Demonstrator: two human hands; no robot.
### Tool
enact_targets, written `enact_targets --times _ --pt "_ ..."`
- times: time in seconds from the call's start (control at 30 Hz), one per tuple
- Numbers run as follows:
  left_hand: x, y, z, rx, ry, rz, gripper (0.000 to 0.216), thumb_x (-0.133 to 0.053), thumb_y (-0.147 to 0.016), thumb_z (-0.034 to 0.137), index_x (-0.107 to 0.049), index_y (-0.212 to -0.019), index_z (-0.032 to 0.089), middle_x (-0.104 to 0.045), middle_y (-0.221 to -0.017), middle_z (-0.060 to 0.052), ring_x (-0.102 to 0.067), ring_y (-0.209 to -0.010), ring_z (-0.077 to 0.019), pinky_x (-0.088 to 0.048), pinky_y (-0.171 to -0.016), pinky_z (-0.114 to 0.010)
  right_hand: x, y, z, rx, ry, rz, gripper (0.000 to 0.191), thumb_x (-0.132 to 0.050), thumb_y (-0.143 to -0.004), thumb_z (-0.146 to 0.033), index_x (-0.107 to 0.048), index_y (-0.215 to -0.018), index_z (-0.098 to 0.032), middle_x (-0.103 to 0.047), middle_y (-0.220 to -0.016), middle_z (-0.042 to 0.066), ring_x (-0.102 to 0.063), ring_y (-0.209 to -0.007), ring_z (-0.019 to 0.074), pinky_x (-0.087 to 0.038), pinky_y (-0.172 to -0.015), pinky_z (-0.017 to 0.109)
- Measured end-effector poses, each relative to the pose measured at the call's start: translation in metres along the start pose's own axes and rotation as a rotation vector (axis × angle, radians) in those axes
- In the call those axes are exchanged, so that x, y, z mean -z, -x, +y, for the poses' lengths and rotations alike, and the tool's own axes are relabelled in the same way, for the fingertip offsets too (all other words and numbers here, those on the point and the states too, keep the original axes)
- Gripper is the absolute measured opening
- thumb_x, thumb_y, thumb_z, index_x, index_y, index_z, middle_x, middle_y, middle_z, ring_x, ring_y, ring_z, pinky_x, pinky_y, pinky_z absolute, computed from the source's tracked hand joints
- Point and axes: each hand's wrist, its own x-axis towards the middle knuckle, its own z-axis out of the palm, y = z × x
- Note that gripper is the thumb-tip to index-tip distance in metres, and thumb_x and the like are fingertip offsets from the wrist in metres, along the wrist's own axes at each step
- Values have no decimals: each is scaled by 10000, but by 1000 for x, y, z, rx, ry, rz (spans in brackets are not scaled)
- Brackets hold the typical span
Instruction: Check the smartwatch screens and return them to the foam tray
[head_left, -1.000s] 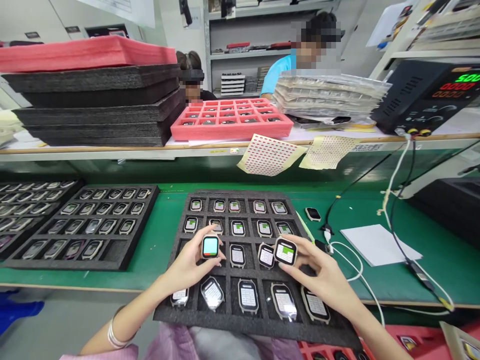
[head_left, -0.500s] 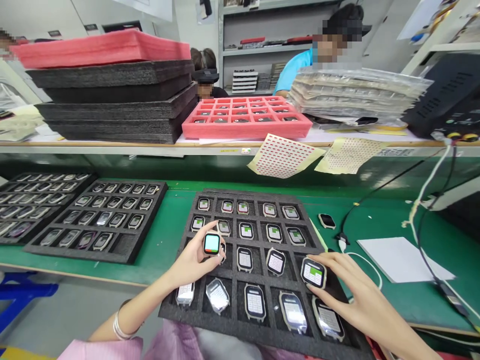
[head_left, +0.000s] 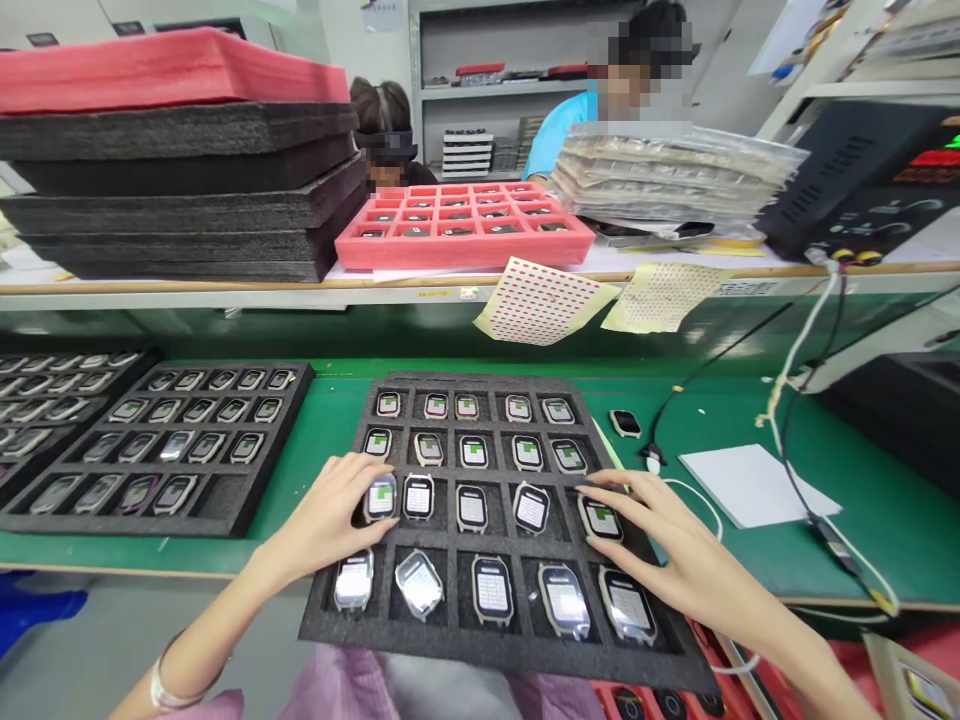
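A black foam tray (head_left: 495,648) with square compartments lies in front of me, full of smartwatches without straps, their screens lit. At its left side, in the third row, my left hand (head_left: 341,515) pinches a smartwatch (head_left: 381,497) by its edges, showing a white and green screen. My right hand (head_left: 652,530) is at the right end of the same row, with thumb and fingers around another smartwatch (head_left: 602,518) sitting in its compartment. Next to the left hand's watch, a smartwatch (head_left: 418,497) with a white screen lies in its own compartment.
More black trays of watches (head_left: 247,490) lie at left. A single watch (head_left: 625,424), white paper (head_left: 757,485) and cables (head_left: 787,400) are at right. The shelf holds stacked foam trays (head_left: 172,190), a red tray (head_left: 465,252) and plastic trays (head_left: 675,170). Two people sit beyond.
My left hand has lowered its smartwatch leftward to the tray's left compartment, and its screen now shows white and green. My right hand has lowered its watch into the compartment. The view shifted right.
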Motion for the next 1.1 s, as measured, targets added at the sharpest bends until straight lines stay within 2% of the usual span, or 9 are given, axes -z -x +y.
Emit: enact_targets --times 0.13,0.3,0.47,0.53,0.6,0.73,0.83,0.97,1.1 --pt "9 0 1 -68 -174 -62 461 -588 -813 314 -480 -1247 202 -548 -1202 -121 -494 -1101 -304 -402 -889 -440 -12 -20 -20 114 -3 -11 270 -564 -890 -283 -613 -1140 -195 -495 -1303 139 -377 -1292 325 -372 -1036 504" --pt "1 -22 24 -189 -297 -131 354 -570 -832 243 -520 -1175 170 -567 -1149 -130 -511 -1069 -313 -389 -878 -444 -24 -43 -29 188 155 -129 279 -694 -803 -252 -641 -1044 -122 -498 -1302 194 -341 -1306 385 -361 -1018 559" --pt "-16 -45 44 -173 -462 -228 350 -716 -703 152 -581 -1025 146 -602 -1075 -160 -569 -985 -351 -418 -838 -465 -9 -59 -36 284 255 -300 400 -758 -747 -384 -657 -1001 -92 -427 -1383 223 -342 -1303 387 -362 -1010 537" --pt "-22 -46 42 -136 -548 -219 375 -722 -674 120 -583 -1022 128 -605 -1081 -186 -575 -974 -368 -425 -829 -489 -2 -63 -39 322 283 -369 398 -754 -752 -387 -664 -985 -77 -395 -1407 234 -316 -1317 392 -346 -1020 542" --pt "-28 -43 33 -220 -517 -230 349 -670 -702 110 -584 -1038 146 -604 -1111 -171 -575 -1003 -354 -443 -823 -463 2 -65 -39 365 255 -417 400 -726 -778 -398 -665 -1002 -73 -388 -1415 225 -314 -1326 368 -338 -1039 508" --pt "-37 -32 4 -287 -256 -119 216 -600 -806 251 -593 -1020 219 -616 -1073 -102 -603 -959 -305 -483 -787 -412 2 -58 -27 352 84 -396 366 -735 -769 -370 -674 -998 -91 -439 -1383 201 -312 -1341 314 -310 -1075 434" --pt "-41 -25 -5 -213 -42 21 296 -603 -814 394 -565 -1081 273 -596 -1137 -75 -600 -989 -305 -487 -833 -426 -3 -47 -19 251 -287 -222 408 -785 -706 -359 -675 -997 -95 -537 -1287 198 -404 -1286 305 -320 -1068 423" --pt "-30 -29 16 79 485 111 341 -644 -796 407 -537 -1091 272 -584 -1126 -56 -625 -904 -241 -518 -819 -368 -11 -47 -19 -53 -973 113 488 -837 -623 -344 -643 -1019 -133 -680 -997 112 -650 -942 252 -491 -884 396" --pt "-5 -55 57 261 1030 106 422 -738 -725 346 -575 -1084 199 -636 -1039 -76 -613 -931 -226 -515 -774 -282 -9 -70 -37 -101 -1231 150 477 -698 -779 -424 -542 -1143 -158 -656 -1039 117 -687 -772 193 -557 -626 289"
